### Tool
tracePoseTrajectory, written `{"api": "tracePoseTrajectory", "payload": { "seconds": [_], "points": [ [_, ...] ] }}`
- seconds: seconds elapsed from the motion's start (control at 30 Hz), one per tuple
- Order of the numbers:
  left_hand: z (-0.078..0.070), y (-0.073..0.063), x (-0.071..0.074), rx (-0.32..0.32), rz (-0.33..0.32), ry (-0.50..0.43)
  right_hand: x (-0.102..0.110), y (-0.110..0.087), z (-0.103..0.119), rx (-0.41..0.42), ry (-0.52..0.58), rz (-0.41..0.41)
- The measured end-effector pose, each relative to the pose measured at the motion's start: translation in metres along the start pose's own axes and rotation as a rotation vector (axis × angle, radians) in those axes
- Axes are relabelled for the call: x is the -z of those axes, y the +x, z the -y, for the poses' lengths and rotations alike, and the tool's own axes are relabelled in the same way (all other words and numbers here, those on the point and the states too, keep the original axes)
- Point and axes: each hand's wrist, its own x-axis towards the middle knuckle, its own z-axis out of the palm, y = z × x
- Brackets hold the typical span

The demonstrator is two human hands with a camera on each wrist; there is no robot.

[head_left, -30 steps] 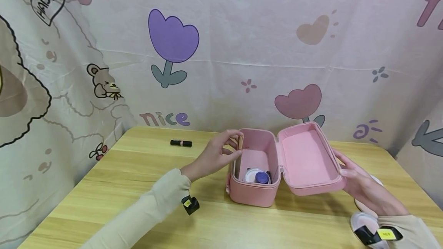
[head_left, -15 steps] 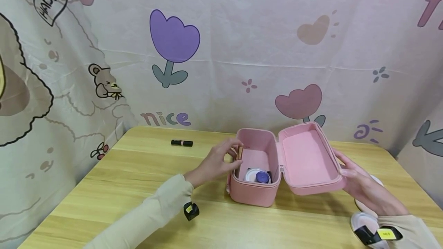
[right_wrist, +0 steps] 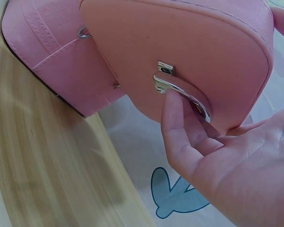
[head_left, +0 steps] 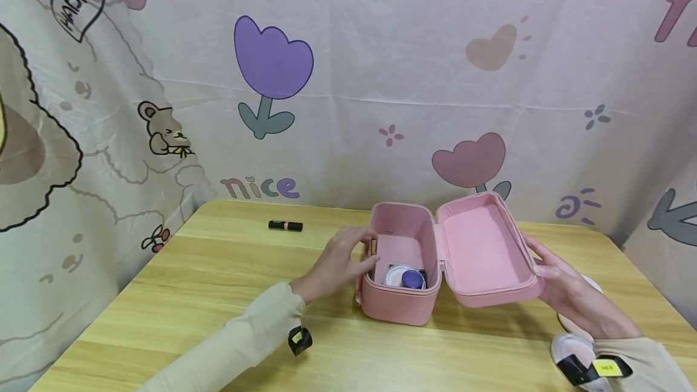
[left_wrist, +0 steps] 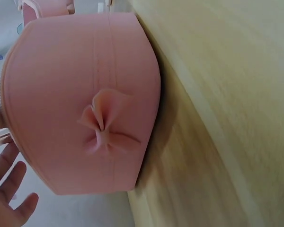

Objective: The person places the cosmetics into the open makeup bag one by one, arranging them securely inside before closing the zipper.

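Note:
My left hand [head_left: 334, 262] is at the left rim of a pink cosmetic case [head_left: 400, 307]. It pinches a small gold-brown tube [head_left: 373, 247], upright between thumb and fingertip just inside that rim. In the left wrist view the tube [left_wrist: 2, 139] shows only partly beside the case's bow [left_wrist: 104, 123]. My right hand [head_left: 569, 289] grips the outer edge of the case's lid [head_left: 487, 247], which is swung out to the right. In the right wrist view fingers curl at the lid's metal-trimmed handle [right_wrist: 184, 94]. A white round container [head_left: 394, 275] and a blue-capped jar [head_left: 412, 279] lie inside the case.
A black lipstick-like tube [head_left: 285, 225] lies at the back left of the wooden table [head_left: 218, 271]. Round pale items [head_left: 572, 346] sit at the right, partly under my right forearm. A patterned cloth [head_left: 359, 47] hangs behind.
My left hand has come down with the gold-brown tube, from above the case's left rim to just inside it. My right hand and the lid have stayed still.

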Motion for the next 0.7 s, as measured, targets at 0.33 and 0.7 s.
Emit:
{"api": "tracePoseTrajectory", "payload": {
  "seconds": [0.33,0.7],
  "points": [
    [0.0009,0.0035,-0.0011,-0.02,-0.03,0.116,-0.0011,0.0006,0.0001,0.005,-0.018,0.0],
    [0.0031,0.0027,-0.0026,-0.008,-0.019,0.157,-0.0013,-0.0002,-0.0002,-0.029,-0.06,-0.046]
  ]
}}
